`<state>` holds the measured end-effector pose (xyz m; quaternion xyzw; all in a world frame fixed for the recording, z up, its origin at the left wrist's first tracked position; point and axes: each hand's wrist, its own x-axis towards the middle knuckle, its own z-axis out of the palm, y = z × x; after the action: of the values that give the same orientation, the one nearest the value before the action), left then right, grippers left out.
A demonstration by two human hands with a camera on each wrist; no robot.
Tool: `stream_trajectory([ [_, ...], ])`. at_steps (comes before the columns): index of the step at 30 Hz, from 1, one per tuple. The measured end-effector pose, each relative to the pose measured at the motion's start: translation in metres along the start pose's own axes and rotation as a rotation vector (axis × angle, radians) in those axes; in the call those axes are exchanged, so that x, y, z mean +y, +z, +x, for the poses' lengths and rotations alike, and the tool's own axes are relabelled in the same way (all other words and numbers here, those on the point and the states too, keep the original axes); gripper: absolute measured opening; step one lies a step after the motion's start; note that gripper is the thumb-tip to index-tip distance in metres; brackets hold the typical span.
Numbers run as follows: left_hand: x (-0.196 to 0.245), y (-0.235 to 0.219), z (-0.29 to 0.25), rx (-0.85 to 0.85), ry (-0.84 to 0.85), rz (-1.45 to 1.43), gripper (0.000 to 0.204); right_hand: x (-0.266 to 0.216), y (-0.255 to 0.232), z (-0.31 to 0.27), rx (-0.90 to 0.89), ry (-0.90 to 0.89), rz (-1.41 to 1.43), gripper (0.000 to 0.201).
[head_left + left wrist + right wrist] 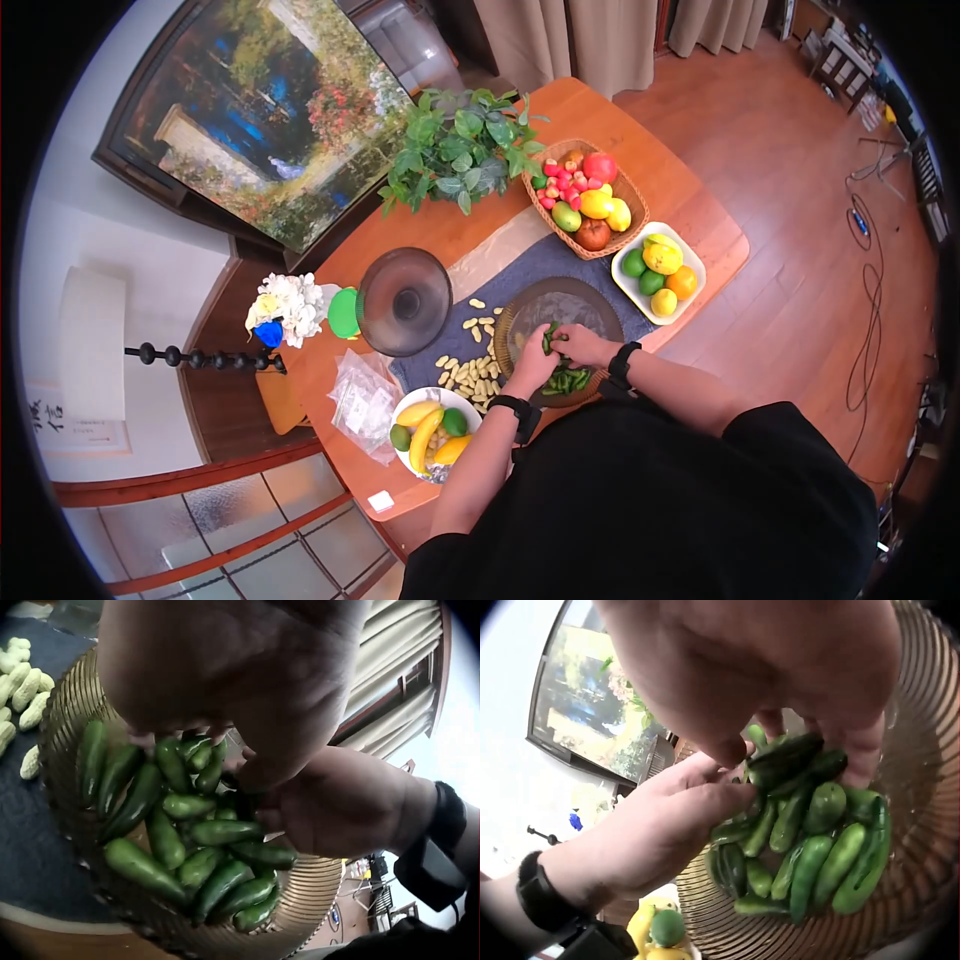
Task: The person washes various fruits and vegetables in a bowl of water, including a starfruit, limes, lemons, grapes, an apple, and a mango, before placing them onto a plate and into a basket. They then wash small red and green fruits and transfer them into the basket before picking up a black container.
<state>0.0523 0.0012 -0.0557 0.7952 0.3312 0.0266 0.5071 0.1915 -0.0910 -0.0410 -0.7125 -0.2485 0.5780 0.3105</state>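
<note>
Green peppers in a ribbed bowl
From afar I see the left hand and right hand both grasping peppers, peanuts lying left

Peppers lie in a bowl beside peanuts.

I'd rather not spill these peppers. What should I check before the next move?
1. Bowl on the blue cloth: ok.
2. Left hand and right hand over the bowl, holding green peppers: ok.
3. Peanuts outside the bowl: ok, those seen lie beside it.
4. All peppers in plain sight: not ok, the hands cover some.
5. Bowl clear of the table edge: cannot tell, the black shirt hides part.
</note>
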Motion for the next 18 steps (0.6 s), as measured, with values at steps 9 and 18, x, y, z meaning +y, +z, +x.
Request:
stream_trajectory([
  [9, 0.029, -0.043, -0.004, 0.051, 0.251, 0.132, 0.031, -0.024, -0.037, -0.008, -0.022, -0.398, -0.517, 0.028],
  [18, 0.006, -0.038, -0.008, 0.069, 0.224, 0.522, 0.048, -0.028, -0.030, -0.003, 0.171, -0.712, -0.915, 0.041],
])
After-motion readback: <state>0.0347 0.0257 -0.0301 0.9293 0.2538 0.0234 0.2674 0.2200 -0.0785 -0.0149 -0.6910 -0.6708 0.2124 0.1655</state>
